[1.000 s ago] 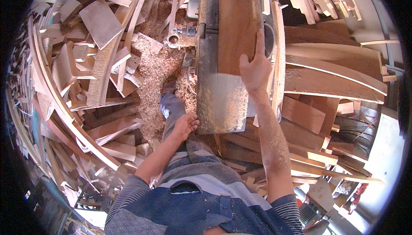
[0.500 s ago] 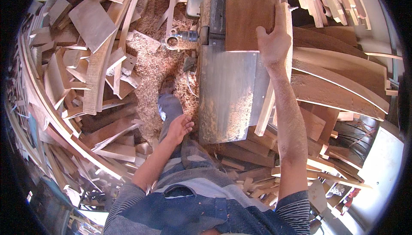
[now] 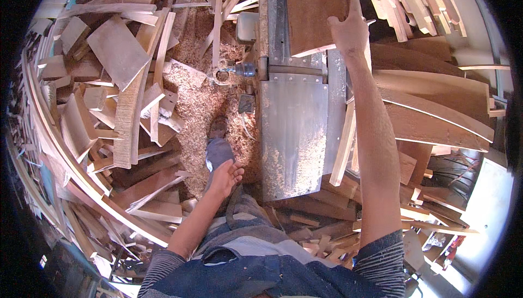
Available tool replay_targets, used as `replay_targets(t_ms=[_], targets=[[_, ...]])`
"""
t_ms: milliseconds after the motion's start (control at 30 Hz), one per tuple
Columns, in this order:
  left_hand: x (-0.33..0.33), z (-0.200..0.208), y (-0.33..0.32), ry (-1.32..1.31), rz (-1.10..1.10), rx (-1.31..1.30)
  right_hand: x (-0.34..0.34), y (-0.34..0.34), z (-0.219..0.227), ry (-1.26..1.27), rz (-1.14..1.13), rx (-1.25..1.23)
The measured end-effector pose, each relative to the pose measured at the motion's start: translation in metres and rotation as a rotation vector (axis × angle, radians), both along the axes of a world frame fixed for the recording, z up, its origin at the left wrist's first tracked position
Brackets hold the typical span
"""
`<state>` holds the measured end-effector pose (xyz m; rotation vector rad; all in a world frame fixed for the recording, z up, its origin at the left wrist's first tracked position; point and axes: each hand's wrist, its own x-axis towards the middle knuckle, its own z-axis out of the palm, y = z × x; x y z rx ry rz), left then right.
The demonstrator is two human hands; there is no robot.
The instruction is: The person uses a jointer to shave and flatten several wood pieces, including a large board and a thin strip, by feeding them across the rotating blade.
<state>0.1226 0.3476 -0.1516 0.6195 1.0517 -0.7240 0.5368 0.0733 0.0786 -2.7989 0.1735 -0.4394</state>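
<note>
A flat brown wooden board (image 3: pixel 316 12) lies on the far part of a metal-topped planing machine (image 3: pixel 294 129), its near end just beyond the cutter slot (image 3: pixel 297 71). My right hand (image 3: pixel 350 32) grips the board's right edge near that end, thumb toward the top face and fingers stretched forward along the side. The undersides of the fingers are hidden. My left hand (image 3: pixel 224 178) hangs left of the machine's near end, holding nothing, with its fingers loosely bent and apart.
Sawdust and shavings (image 3: pixel 196 96) cover the floor left of the machine. Offcuts (image 3: pixel 117 53) are heaped farther left. Curved boards (image 3: pixel 436 107) and long strips (image 3: pixel 403 4) lie at the right. A wooden strip (image 3: pixel 343 148) runs along the machine's right side.
The board has slid away from me with my right hand on it, uncovering the cutter slot. My left hand stays in about the same place. The view has shifted slightly.
</note>
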Motion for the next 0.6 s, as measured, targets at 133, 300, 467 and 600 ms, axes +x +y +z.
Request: replay_targets(t_ms=[133, 300, 467, 600], targets=[[0.048, 0.024, 0.019, -0.102, -0.031, -0.007, 0.007, -0.021, 0.003, 0.068, -0.006, 0.179], [0.136, 0.028, 0.031, -0.342, -0.174, -0.04, -0.055, 0.011, 0.056, 0.182, -0.03, 0.512], [0.235, 0.085, 0.006, -0.502, 0.173, -0.389, -0.169, 0.023, 0.14, 0.387, -0.153, 1.134], [0.197, 0.167, 0.015, -0.685, 0.358, -0.504, -0.298, -0.01, 0.111, 0.401, -0.116, 1.347]])
